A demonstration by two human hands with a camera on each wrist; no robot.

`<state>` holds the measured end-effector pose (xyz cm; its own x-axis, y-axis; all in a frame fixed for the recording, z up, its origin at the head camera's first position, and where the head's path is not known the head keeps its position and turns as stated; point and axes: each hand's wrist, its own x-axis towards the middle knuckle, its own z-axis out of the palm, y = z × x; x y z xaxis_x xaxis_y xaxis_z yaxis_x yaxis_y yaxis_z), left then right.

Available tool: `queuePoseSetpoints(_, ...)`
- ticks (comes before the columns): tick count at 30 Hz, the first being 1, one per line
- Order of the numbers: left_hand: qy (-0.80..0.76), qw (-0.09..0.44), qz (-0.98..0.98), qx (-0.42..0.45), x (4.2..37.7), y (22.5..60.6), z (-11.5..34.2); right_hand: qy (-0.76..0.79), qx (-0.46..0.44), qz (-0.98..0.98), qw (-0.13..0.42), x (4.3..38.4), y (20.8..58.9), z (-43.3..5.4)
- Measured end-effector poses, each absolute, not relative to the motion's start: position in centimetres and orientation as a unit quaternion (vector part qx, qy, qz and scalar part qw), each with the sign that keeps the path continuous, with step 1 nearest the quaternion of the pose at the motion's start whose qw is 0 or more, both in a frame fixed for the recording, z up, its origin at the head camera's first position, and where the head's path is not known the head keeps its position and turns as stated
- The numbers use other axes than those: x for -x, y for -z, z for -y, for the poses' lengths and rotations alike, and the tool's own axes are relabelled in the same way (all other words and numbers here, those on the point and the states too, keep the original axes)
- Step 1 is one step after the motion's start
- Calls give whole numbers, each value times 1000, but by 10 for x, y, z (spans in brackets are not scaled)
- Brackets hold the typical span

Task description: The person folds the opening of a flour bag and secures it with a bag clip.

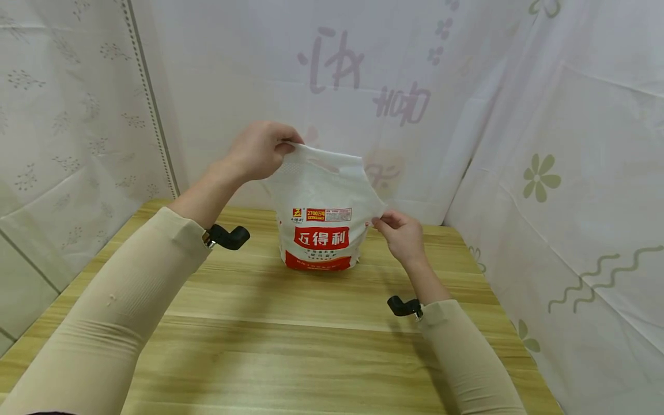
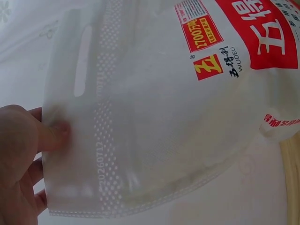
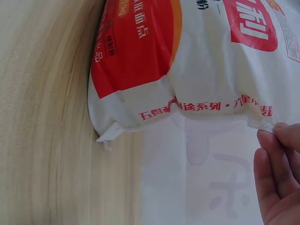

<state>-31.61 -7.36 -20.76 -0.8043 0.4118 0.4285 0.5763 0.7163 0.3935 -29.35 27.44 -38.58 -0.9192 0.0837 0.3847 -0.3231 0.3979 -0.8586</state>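
Observation:
A white flour bag (image 1: 323, 193) with red and yellow printing stands upright toward the back of the table. At its top left corner my left hand (image 1: 263, 148) pinches the flat top strip, with the thumb on the printed face in the left wrist view. An oval handle slot (image 2: 83, 61) is cut through that strip. My right hand (image 1: 402, 235) pinches the bag's right side edge, lower down, between thumb and fingertips (image 3: 268, 139). In the right wrist view the bag's lower part bulges, and a bottom corner (image 3: 110, 132) sticks out beside the wooden surface.
The wooden table (image 1: 249, 346) extends from the bag toward me. White patterned cloth (image 1: 223, 86) hangs behind it and on both sides. Black camera mounts (image 1: 228, 237) sit on both wrists over beige sleeves.

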Motion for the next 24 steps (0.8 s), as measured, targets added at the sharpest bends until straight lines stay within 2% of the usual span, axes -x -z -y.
queuePoseSetpoints(7,280,150,907,277,318,207,77,-542,-76,815,190,292,388,-276)
queuePoseSetpoints(16,336,112,873,334,320,208,88,-600,-116,778,144,288,385,-278)
queuePoseSetpoints(24,319,99,888,316,319,212,88,-616,-129,771,97,286,384,-279)
